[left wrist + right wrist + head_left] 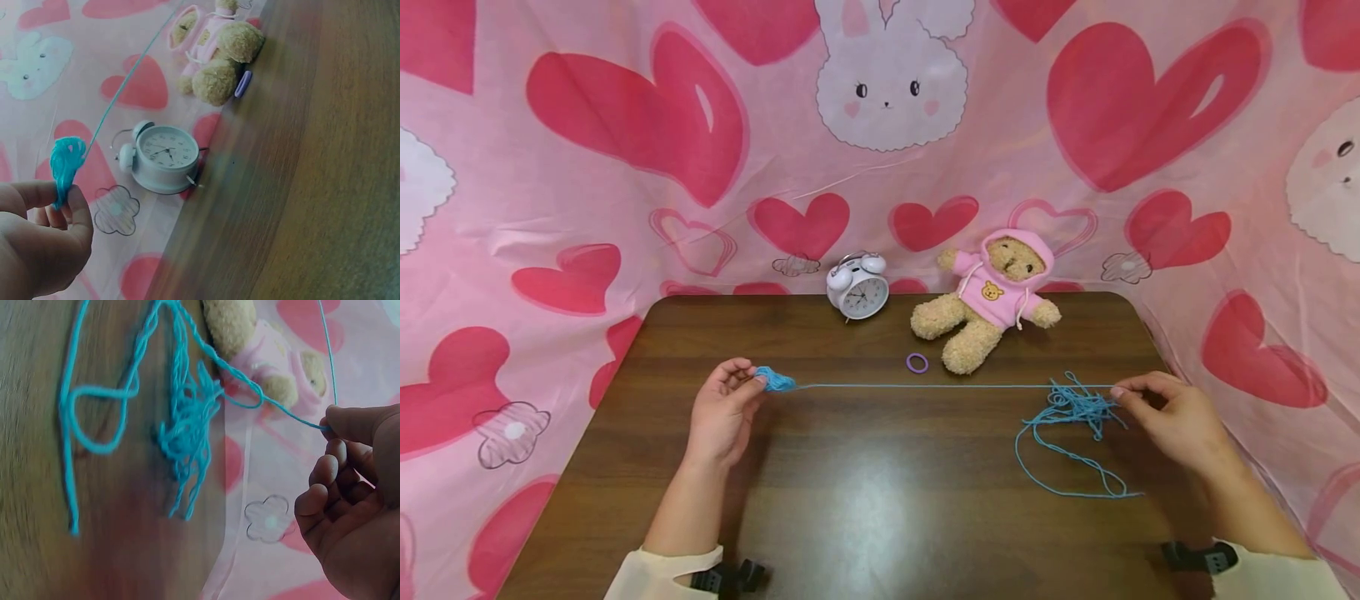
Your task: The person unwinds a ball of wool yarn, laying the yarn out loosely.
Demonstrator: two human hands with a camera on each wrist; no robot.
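Between thumb and fingers, my left hand (724, 414) pinches a small wound bundle of blue yarn (775, 379); the bundle's looped end (67, 156) sticks up in the left wrist view. A single taut strand (925, 386) runs from it across to the right. There my right hand (1180, 419) pinches the strand between thumb and index finger. Just left of that hand lies a loose tangle of the same yarn (1078, 406) on the table, with a long loop and a free end (74, 528) trailing toward the front.
The brown table (865, 500) carries a white alarm clock (861, 287) at the back. A teddy bear in a pink hoodie (996, 292) sits beside it. In front of the bear lies a purple ring (917, 363). Heart-patterned pink cloth (805, 167) hangs behind and at both sides.
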